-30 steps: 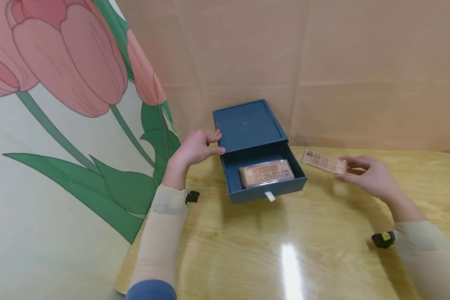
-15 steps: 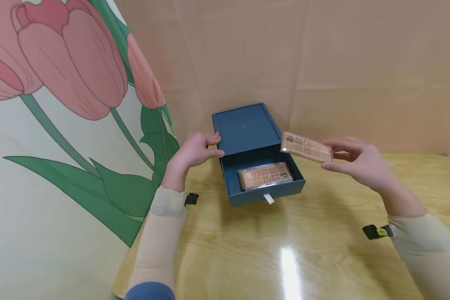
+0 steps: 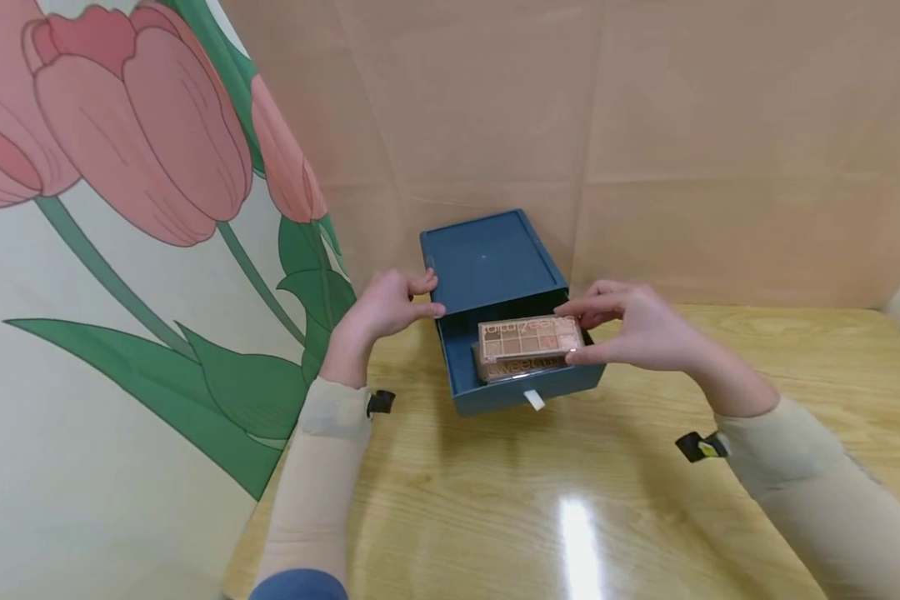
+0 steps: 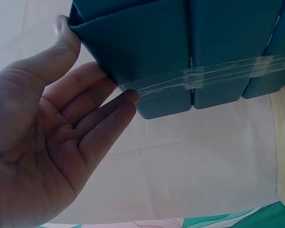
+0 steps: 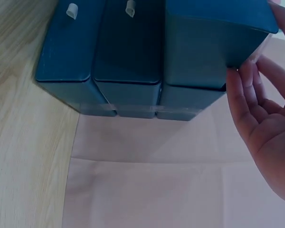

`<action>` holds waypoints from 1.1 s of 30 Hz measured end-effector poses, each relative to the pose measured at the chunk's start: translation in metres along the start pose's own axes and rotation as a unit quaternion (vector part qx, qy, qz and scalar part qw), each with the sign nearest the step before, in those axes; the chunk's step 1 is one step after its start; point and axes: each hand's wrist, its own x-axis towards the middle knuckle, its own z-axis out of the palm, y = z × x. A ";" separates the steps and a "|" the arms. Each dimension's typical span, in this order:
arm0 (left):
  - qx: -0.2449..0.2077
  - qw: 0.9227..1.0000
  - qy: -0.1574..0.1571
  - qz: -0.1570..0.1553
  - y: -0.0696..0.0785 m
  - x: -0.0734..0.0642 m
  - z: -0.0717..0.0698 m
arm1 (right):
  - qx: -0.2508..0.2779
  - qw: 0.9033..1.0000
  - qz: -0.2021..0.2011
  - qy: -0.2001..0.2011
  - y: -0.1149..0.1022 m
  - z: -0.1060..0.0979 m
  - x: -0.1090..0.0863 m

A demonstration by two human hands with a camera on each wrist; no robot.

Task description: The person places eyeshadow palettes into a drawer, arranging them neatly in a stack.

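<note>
A dark blue drawer unit (image 3: 487,262) stands on the table with its top drawer (image 3: 570,383) pulled out. Over that drawer my right hand (image 3: 641,329) pinches the right end of an eyeshadow palette (image 3: 528,337) between thumb and fingers. Beneath it lies another palette (image 3: 513,368) inside the drawer, partly covered by the held one. My left hand (image 3: 382,312) rests against the unit's left side. In the left wrist view, its thumb and fairly straight fingers (image 4: 111,126) touch that side near the front edge. The palettes are hidden from both wrist views.
Lower drawers (image 5: 128,52) with white pull tabs sit under the open one. Clear tape (image 4: 218,73) runs along the unit's side. A beige cloth (image 3: 720,167) hangs behind the wooden table (image 3: 450,508); a tulip-printed panel (image 3: 150,333) stands at the left.
My right hand has carried the palette leftward from beside the unit to above the other palette in the drawer. My left hand stays at the unit's side.
</note>
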 end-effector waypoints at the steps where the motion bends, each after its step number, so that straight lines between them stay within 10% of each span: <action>1: 0.001 1.000 0.001 0.000 0.000 0.000 0.000 | 0.000 1.000 -0.004 -0.003 0.001 0.000 0.000; 22: 0.000 1.000 0.004 -0.005 -0.002 0.001 0.007 | 0.005 0.996 -0.093 0.014 0.016 0.010 -0.007; 29: -0.004 1.000 0.007 -0.007 -0.002 0.002 0.006 | 0.011 0.993 -0.087 0.081 0.016 0.017 -0.016; 33: -0.002 1.000 0.007 -0.005 0.000 0.003 0.006 | 0.068 0.974 -0.112 0.185 0.008 0.026 -0.025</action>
